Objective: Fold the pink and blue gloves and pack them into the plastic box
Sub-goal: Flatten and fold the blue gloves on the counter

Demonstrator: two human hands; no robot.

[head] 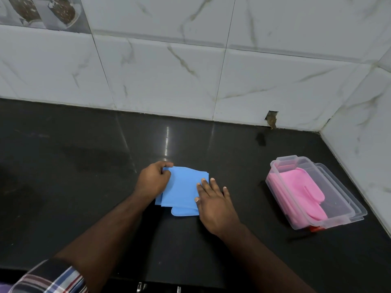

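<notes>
Head view: left hand (153, 179) pinches the blue gloves' (183, 190) far edge, right hand (213, 203) flat on them.

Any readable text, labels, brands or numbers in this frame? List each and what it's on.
None readable.
Clear plastic box: no label or brand visible.
Folded blue rubber gloves and pink rubber gloves: no print visible.
Decorative wall tile, top left: pictures only, no lettering.

Both hands work the folded blue gloves (183, 188) on the black counter (84, 187); pink gloves (300, 193) fill the plastic box (342, 199).
</notes>
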